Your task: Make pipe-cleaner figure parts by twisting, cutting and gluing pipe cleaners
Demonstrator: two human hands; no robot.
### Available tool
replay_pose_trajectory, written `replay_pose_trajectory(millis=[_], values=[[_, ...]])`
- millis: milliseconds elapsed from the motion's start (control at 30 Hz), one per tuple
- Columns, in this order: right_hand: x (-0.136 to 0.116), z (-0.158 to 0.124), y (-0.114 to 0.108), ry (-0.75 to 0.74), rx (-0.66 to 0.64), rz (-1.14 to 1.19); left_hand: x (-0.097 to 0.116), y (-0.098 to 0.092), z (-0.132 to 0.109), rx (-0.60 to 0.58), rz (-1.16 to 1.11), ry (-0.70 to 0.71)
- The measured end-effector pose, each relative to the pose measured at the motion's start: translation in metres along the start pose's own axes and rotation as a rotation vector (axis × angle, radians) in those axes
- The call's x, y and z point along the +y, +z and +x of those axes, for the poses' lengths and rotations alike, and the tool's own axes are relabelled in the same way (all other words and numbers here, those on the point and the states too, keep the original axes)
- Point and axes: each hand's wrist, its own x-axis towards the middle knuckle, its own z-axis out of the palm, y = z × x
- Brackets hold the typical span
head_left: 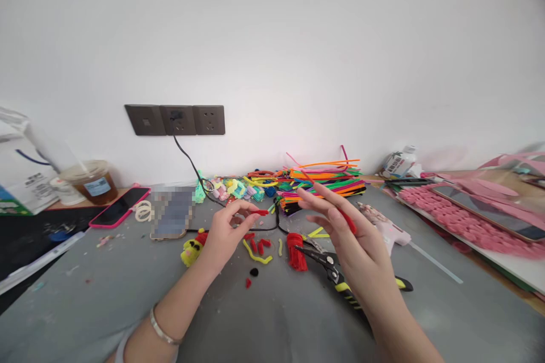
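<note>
Between thumb and fingertips, my left hand (236, 224) pinches a short red pipe cleaner piece (261, 212). My right hand (355, 238) is raised opposite it, with a longer red pipe cleaner (348, 220) lying among its fingers; part of it is hidden by them. Below the hands lie short red pieces (260, 246), a bent yellow pipe cleaner (258, 253) and a black pompom-like bit (254, 272). A red fuzzy bundle (297, 252) touches the tips of black-and-yellow scissor-like cutters (330, 264). A yellow and red fuzzy figure (191, 250) sits partly behind my left forearm.
Colourful pipe cleaners (323, 187) are stacked against the wall, beside pastel fuzzy pieces (238, 188). A phone (121, 208) and a drink cup (96, 184) stand left. A pale glue gun (389, 232) and pink knobbly mat (447, 210) lie right. A black cable (187, 154) runs from the socket.
</note>
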Motion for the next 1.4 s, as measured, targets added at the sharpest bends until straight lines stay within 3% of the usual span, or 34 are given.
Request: replay_pose_trajectory(millis=[167, 433, 500, 667, 767, 1167, 1400], values=[[-0.005, 0.019, 0.034, -0.150, 0.159, 0.169, -0.003, -0.001, 0.001, 0.009, -0.036, -0.019], [0.033, 0.055, 0.078, 0.135, 0.205, 0.631, -0.002, 0.000, 0.005, 0.043, -0.093, -0.023], [0.035, 0.058, 0.082, 0.177, 0.147, 0.676, -0.003, 0.000, 0.005, 0.056, -0.088, -0.030], [0.027, 0.052, 0.082, 0.372, -0.334, 0.666, -0.005, -0.005, 0.009, 0.139, -0.074, -0.042], [0.031, 0.046, 0.083, 0.416, -0.458, 0.625, -0.005, -0.009, 0.011, 0.172, -0.109, -0.035], [0.050, 0.039, 0.084, 0.291, -0.347, 0.253, 0.003, -0.009, 0.008, 0.133, -0.284, 0.016], [0.052, 0.039, 0.086, 0.278, -0.329, 0.373, -0.002, -0.011, 0.009, 0.198, -0.308, 0.007]])
